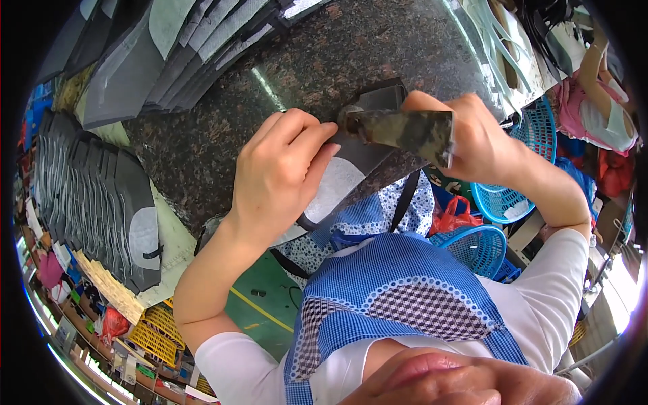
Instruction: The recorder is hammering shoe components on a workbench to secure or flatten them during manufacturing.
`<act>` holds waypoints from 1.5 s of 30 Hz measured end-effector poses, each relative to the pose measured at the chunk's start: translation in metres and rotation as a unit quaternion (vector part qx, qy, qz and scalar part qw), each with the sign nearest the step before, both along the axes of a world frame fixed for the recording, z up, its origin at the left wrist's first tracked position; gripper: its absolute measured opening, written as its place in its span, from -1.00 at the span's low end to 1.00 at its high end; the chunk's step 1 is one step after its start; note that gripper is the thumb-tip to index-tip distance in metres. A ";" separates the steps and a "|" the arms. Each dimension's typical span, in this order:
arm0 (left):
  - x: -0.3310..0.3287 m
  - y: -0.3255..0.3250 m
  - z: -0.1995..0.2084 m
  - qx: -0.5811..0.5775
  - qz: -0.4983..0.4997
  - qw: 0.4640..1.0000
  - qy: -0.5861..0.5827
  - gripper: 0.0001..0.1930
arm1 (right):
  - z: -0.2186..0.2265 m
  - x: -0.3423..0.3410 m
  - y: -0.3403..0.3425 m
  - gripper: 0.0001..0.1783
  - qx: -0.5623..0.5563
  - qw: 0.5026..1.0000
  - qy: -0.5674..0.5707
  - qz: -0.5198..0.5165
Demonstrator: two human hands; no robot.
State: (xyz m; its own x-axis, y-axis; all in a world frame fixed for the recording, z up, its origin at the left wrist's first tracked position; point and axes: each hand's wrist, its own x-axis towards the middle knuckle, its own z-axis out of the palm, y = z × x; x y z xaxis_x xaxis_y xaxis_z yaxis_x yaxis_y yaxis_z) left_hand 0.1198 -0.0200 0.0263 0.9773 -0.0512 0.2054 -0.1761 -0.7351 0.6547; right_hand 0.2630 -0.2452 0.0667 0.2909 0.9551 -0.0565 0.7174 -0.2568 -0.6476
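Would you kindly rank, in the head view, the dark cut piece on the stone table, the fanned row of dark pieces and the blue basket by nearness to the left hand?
1. Dark cut piece: under the left hand's fingertips, touching.
2. Fanned row of dark pieces: farther off on the person's left, along the table edge.
3. Blue basket: farthest, on the right, beyond the right hand.

Left hand (280, 172) sits palm-down, fingers curled with the tips pointing toward 2 o'clock, forearm running back to 7 o'clock. Right hand (472, 135) is a closed fist at 3 o'clock from it, wrist bent, forearm dropping toward 5 o'clock.
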 end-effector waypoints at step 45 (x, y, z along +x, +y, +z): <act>-0.068 0.020 0.000 -0.035 0.034 0.998 0.033 -0.72 | -0.017 -0.050 0.018 -0.74 0.088 0.993 -0.003 -0.072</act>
